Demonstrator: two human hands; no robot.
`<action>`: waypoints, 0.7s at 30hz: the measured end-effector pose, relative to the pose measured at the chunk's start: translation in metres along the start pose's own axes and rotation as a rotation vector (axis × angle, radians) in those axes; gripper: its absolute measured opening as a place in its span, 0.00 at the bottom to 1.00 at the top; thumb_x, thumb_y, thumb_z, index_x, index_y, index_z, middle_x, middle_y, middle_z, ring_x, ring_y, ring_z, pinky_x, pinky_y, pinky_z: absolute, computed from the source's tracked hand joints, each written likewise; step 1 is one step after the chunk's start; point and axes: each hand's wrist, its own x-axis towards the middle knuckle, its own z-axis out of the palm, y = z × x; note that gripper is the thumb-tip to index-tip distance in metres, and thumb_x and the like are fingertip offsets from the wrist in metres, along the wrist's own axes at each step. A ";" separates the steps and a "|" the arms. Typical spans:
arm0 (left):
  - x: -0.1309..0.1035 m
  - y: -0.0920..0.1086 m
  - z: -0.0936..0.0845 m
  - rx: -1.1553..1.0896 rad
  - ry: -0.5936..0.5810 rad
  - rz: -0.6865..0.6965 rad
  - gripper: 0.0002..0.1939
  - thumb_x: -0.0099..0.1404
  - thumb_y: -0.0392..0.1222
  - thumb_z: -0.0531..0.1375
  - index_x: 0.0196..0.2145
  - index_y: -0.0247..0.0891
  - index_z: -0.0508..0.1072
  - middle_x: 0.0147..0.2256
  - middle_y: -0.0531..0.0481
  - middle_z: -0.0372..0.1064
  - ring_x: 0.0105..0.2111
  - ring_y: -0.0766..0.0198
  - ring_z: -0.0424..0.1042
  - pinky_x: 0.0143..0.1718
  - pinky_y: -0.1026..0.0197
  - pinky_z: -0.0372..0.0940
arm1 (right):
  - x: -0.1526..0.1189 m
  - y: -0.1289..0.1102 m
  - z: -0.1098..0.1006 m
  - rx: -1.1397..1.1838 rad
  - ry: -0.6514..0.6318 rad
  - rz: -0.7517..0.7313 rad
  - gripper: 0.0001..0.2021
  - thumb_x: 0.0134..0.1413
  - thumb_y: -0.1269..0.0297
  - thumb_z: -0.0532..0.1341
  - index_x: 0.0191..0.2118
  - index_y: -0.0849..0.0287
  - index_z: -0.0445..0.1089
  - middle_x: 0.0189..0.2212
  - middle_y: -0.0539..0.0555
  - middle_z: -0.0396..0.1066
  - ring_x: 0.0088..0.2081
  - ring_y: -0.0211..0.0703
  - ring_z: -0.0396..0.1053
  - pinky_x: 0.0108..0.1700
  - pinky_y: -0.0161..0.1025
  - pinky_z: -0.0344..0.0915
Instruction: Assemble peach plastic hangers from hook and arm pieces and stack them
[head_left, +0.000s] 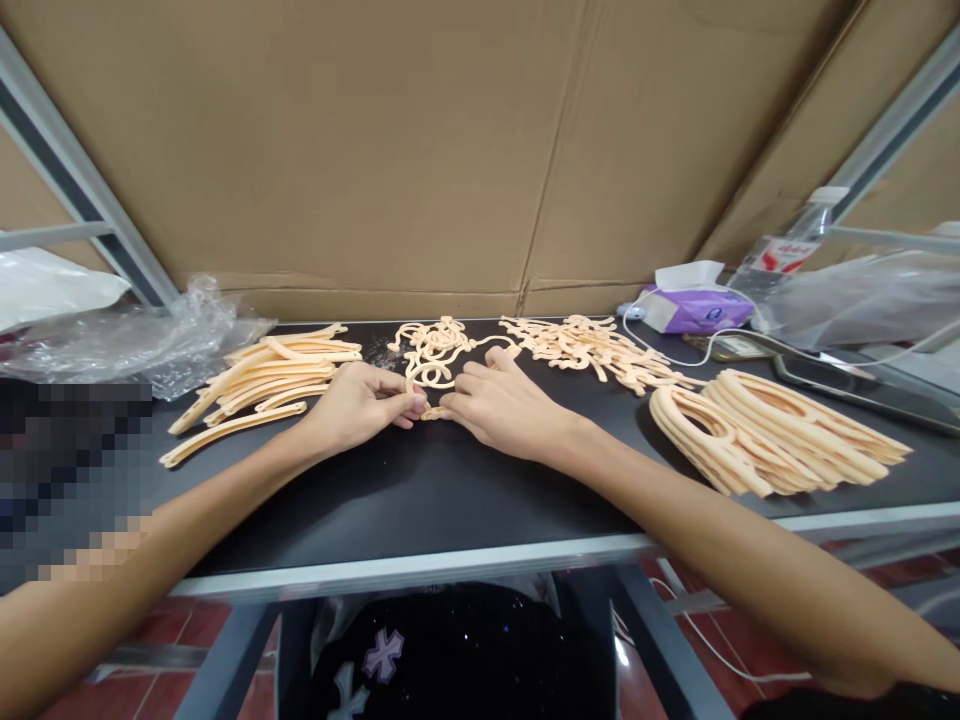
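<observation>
Between the fingertips of both hands is a small cream-coloured curled piece (432, 412), low over the black table; the fingers hide part of it. My left hand (360, 405) pinches it from the left with thumb and forefinger. From the right, my right hand (502, 405) has its fingers closed on the other end. Just behind the hands lies a tangle of thin cream loops (435, 345), with one strand running right toward my right hand. Short wavy cream pieces (589, 350) are heaped behind and right of that hand. Long cream strips (277, 375) are piled beside my left hand.
Curved cream pieces with oval openings (772, 435) are stacked on the right. Farther back stand a purple tissue pack (694, 308) and a plastic bottle (787, 250), near a white cable and a phone-like dark slab (862, 385). Crumpled clear plastic (172, 335) lies left. Cardboard (375, 150) walls the back.
</observation>
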 end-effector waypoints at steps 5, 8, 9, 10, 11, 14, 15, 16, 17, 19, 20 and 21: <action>0.002 -0.004 -0.003 -0.024 -0.022 0.004 0.12 0.58 0.46 0.65 0.28 0.33 0.79 0.28 0.46 0.79 0.29 0.60 0.79 0.34 0.61 0.77 | 0.000 0.003 0.004 0.040 0.035 -0.006 0.19 0.71 0.64 0.49 0.38 0.61 0.76 0.34 0.57 0.75 0.37 0.44 0.62 0.43 0.45 0.44; 0.003 -0.005 -0.008 -0.028 -0.018 0.010 0.11 0.56 0.45 0.67 0.30 0.32 0.79 0.29 0.46 0.79 0.28 0.61 0.79 0.34 0.61 0.77 | -0.001 0.005 0.005 0.053 0.072 -0.004 0.20 0.72 0.63 0.48 0.37 0.61 0.76 0.33 0.56 0.74 0.36 0.43 0.62 0.44 0.45 0.44; 0.003 -0.005 -0.009 -0.034 -0.019 0.011 0.11 0.55 0.44 0.68 0.32 0.32 0.79 0.29 0.46 0.79 0.28 0.60 0.79 0.35 0.60 0.76 | -0.001 0.006 0.005 0.059 0.090 -0.003 0.20 0.72 0.62 0.48 0.37 0.61 0.76 0.33 0.56 0.74 0.36 0.43 0.61 0.44 0.45 0.44; 0.003 -0.004 -0.011 -0.044 -0.024 0.014 0.12 0.54 0.43 0.69 0.34 0.32 0.79 0.29 0.46 0.79 0.29 0.60 0.79 0.36 0.59 0.76 | -0.002 0.007 0.006 0.067 0.113 0.001 0.20 0.72 0.62 0.48 0.38 0.61 0.76 0.33 0.56 0.74 0.35 0.43 0.61 0.44 0.45 0.44; 0.003 -0.004 -0.012 -0.061 -0.035 0.021 0.14 0.52 0.42 0.70 0.36 0.32 0.79 0.30 0.46 0.80 0.30 0.59 0.79 0.38 0.59 0.76 | -0.002 0.008 0.006 0.081 0.139 0.006 0.19 0.72 0.62 0.48 0.38 0.60 0.76 0.33 0.56 0.74 0.36 0.43 0.61 0.45 0.45 0.45; 0.003 -0.003 -0.013 -0.150 -0.128 0.035 0.22 0.50 0.39 0.72 0.44 0.33 0.78 0.35 0.44 0.81 0.37 0.55 0.80 0.43 0.56 0.75 | -0.003 0.009 0.006 0.163 0.230 0.030 0.19 0.72 0.61 0.49 0.41 0.60 0.76 0.34 0.56 0.74 0.37 0.43 0.62 0.46 0.44 0.46; 0.003 -0.002 -0.013 -0.179 -0.172 0.032 0.24 0.49 0.39 0.72 0.46 0.33 0.77 0.37 0.43 0.80 0.39 0.53 0.80 0.43 0.56 0.75 | -0.002 0.009 0.007 0.199 0.257 0.036 0.19 0.72 0.60 0.49 0.42 0.60 0.76 0.35 0.56 0.75 0.38 0.43 0.63 0.46 0.44 0.46; 0.002 -0.002 -0.012 -0.200 -0.204 0.029 0.26 0.49 0.39 0.72 0.47 0.33 0.77 0.38 0.43 0.80 0.40 0.52 0.80 0.43 0.55 0.75 | -0.002 0.009 0.008 0.236 0.278 0.040 0.18 0.72 0.59 0.49 0.42 0.60 0.76 0.35 0.55 0.75 0.38 0.43 0.63 0.46 0.44 0.47; 0.002 -0.001 -0.012 -0.210 -0.219 0.029 0.27 0.49 0.39 0.72 0.48 0.33 0.76 0.38 0.43 0.80 0.39 0.52 0.80 0.43 0.55 0.75 | -0.002 0.008 0.009 0.272 0.295 0.044 0.18 0.71 0.59 0.50 0.42 0.60 0.76 0.35 0.55 0.75 0.38 0.43 0.63 0.46 0.43 0.47; 0.000 0.001 -0.011 -0.193 -0.191 0.049 0.26 0.51 0.41 0.72 0.48 0.32 0.77 0.37 0.43 0.81 0.39 0.53 0.80 0.44 0.55 0.74 | -0.001 0.007 0.010 0.336 0.314 0.055 0.18 0.71 0.59 0.50 0.42 0.60 0.75 0.35 0.55 0.75 0.38 0.42 0.64 0.45 0.43 0.48; 0.000 0.003 -0.011 -0.173 -0.166 0.062 0.24 0.52 0.42 0.72 0.47 0.32 0.78 0.36 0.43 0.81 0.39 0.53 0.80 0.45 0.55 0.74 | -0.001 0.006 0.011 0.361 0.317 0.061 0.17 0.71 0.59 0.50 0.43 0.61 0.75 0.35 0.55 0.75 0.38 0.41 0.64 0.45 0.42 0.48; -0.001 0.004 -0.011 -0.149 -0.146 0.071 0.23 0.52 0.42 0.71 0.46 0.32 0.79 0.37 0.43 0.81 0.39 0.54 0.80 0.44 0.56 0.74 | 0.000 0.006 0.011 0.380 0.316 0.065 0.17 0.71 0.59 0.50 0.43 0.61 0.75 0.35 0.55 0.75 0.38 0.41 0.64 0.45 0.42 0.48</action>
